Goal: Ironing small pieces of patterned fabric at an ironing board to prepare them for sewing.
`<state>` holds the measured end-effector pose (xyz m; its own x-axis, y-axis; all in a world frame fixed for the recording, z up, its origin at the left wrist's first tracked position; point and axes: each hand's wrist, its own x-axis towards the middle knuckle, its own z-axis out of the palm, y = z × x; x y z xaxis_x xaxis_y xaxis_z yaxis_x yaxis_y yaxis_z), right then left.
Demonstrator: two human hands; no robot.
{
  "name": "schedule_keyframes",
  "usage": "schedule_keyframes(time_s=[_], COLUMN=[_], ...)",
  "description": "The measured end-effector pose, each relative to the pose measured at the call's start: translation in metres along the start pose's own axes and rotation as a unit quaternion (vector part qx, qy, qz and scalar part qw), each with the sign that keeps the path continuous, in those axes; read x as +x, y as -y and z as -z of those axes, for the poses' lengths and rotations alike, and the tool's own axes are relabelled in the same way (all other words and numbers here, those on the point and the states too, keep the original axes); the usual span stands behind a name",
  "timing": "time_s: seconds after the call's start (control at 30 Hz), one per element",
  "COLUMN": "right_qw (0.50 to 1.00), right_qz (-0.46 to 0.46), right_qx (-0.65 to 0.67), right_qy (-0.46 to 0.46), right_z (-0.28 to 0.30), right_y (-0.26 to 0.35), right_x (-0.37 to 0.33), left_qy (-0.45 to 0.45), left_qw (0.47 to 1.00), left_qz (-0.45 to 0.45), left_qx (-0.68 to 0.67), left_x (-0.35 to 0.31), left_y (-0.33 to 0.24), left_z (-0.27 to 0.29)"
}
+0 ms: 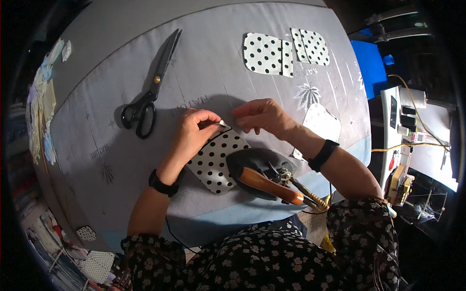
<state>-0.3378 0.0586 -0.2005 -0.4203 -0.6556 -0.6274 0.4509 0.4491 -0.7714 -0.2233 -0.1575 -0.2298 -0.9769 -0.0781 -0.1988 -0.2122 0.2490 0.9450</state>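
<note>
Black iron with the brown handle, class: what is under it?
The iron covers part of the white fabric piece with black dots, on grey patterned cloth. The fabric's hidden edge and anything beneath cannot be seen.

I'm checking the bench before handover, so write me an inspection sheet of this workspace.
Surface: grey patterned cover, pale blue along the near edge.
Working items: dotted fabric piece, angled between the forearms; iron overlaps its right side in view.
Clutter: black scissors at left; two dotted pieces at the far side; pale piece by the right forearm; fabric scraps along the left edge.
Hands: left hand pinches the dotted piece's far corner; right hand is beside it, grip unclear.
Cables: yellow cable at right.
Surroundings: blue panel and white equipment at right.
</note>
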Motion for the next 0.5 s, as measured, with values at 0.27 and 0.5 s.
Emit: schedule_keyframes(time_s=[0.27, 0.5], right_qw=[0.994, 0.997], right_qz=[0.094, 0.065], right_qx=[0.051, 0.004], right_qy=[-0.020, -0.048], right_z=[-0.022, -0.029], right_y=[-0.016, -0.008], right_x=[0.004, 0.004], left_qy=[-0.028, -0.036], left_qw=[0.998, 0.999], left_qz=[-0.042, -0.036], left_qx=[0.026, 0.019], left_x=[-0.004, -0.008], left_y=[-0.008, -0.014], left_z=[0.000, -0.003])
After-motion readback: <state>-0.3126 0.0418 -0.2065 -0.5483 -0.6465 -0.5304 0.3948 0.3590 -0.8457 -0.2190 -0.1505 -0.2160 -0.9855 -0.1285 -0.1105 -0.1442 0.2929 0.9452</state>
